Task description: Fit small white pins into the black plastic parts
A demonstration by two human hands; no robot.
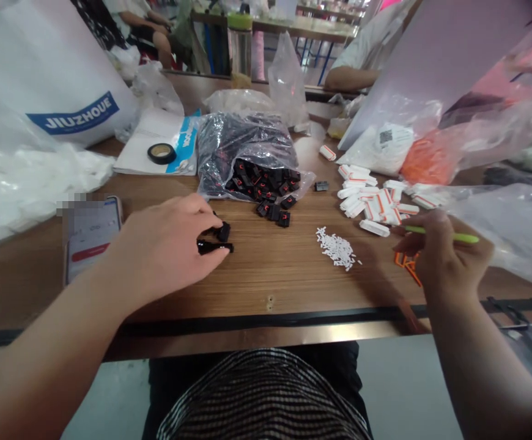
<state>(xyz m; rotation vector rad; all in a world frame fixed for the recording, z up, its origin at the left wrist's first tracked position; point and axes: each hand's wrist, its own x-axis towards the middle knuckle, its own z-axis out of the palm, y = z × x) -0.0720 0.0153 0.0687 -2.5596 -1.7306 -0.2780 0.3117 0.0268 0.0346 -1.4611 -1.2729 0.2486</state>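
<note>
While the left hand (169, 244) curled around black parts (213, 246) near the plastic bag (220, 143), its grip too hidden to tell, the right hand (452, 253) pinched a green stick (466, 238) near white pieces (378, 205)

Over the head camera I counted one phone (92, 229), one tape roll (161, 160), one bottle (241, 52), one green stick (465, 238), one grey block (321, 186), at least two orange clips (413, 275), and over a dozen each of black blocks (274, 212) and white-and-orange cases (375, 228); white pins (337, 249) defied counting.
</note>
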